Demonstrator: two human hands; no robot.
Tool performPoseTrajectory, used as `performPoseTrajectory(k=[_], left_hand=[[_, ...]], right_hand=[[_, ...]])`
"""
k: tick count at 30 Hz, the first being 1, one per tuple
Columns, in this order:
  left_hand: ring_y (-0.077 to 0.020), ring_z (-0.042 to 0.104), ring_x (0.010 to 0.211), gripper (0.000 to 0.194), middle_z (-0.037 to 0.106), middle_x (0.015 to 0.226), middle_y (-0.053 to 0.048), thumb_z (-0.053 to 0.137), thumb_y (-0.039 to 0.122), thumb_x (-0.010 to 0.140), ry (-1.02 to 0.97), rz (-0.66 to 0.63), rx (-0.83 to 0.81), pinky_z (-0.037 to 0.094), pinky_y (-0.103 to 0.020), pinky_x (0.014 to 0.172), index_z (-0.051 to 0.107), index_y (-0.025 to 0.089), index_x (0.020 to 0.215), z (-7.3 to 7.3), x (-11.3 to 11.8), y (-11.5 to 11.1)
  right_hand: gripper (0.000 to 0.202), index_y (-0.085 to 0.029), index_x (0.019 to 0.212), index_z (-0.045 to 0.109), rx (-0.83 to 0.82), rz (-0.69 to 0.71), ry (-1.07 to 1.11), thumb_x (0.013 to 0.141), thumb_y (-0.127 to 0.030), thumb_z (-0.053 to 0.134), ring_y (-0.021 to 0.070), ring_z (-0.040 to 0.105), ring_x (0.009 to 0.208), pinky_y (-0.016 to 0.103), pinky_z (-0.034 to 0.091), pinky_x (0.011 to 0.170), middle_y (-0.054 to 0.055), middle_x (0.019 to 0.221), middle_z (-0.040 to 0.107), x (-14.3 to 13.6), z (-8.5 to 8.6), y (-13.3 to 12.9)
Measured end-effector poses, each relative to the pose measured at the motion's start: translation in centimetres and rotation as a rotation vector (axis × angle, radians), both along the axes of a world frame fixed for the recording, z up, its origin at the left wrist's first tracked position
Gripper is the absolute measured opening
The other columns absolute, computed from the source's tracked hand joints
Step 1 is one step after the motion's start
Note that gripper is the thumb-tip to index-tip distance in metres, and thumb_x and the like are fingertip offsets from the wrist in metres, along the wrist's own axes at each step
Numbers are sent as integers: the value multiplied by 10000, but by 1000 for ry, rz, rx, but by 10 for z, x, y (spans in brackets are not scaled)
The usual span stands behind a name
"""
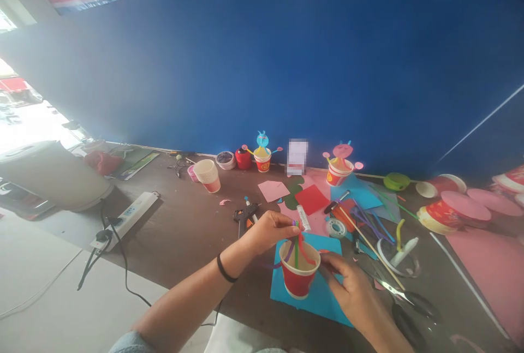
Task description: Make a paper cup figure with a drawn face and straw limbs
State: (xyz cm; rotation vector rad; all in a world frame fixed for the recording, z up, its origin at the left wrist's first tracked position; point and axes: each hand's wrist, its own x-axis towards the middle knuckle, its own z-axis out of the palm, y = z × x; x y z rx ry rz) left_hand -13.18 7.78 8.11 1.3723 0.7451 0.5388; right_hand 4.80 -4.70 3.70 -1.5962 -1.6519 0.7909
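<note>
A red and white paper cup [299, 281] stands upright on a sheet of blue paper [331, 298]. Purple, green and red pipe cleaners [297, 255] rise out of it. With finger and thumb, my left hand [270, 230] pinches their gathered top ends above the rim. The purple and red ones bend outward at the cup's sides. At the right of the rim, my right hand [346, 282] is closed around the end of the red pipe cleaner, its fingertips beside the cup wall. What lies inside that grip is partly hidden.
Behind are a glue gun [246, 216], stacked paper cups [208, 175] and two cup figures, one blue-headed [262, 140], one pink-headed [343, 151]. Scissors [397, 290], tape [337, 227] and a wooden stick [368, 244] lie right. A power strip [126, 219] sits left.
</note>
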Motion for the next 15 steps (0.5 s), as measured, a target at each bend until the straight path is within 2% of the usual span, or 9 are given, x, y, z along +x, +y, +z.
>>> performPoseTrajectory(k=[3, 6, 11, 15], left_hand=[[-88, 425, 540, 374, 510, 543, 13, 681, 456, 709, 96, 21, 117, 318, -224, 520, 670, 88, 646, -1, 2, -1], [-72, 351, 535, 335, 426, 539, 38, 634, 405, 753, 132, 39, 195, 265, -219, 502, 618, 100, 613, -3, 3, -4], [-72, 300, 530, 345, 343, 537, 52, 594, 377, 772, 169, 65, 253, 226, -222, 489, 518, 127, 548, -6, 3, -7], [-74, 317, 533, 315, 352, 541, 51, 579, 347, 783, 182, 112, 278, 237, -214, 491, 526, 127, 563, -9, 3, -7]], right_hand=[[247, -214, 862, 639, 21, -10, -164, 903, -331, 426, 230, 641, 836, 361, 481, 778, 68, 855, 673, 0, 5, 0], [253, -220, 799, 629, 9, -16, -242, 898, -316, 417, 233, 653, 828, 352, 480, 760, 61, 816, 679, -2, 6, 0], [217, -236, 814, 626, -44, -62, -246, 885, -307, 434, 199, 677, 744, 278, 476, 641, 40, 818, 709, -4, 0, -1], [220, -244, 780, 611, -57, -83, -251, 884, -345, 446, 192, 678, 710, 263, 466, 605, 26, 790, 715, -4, -3, 0]])
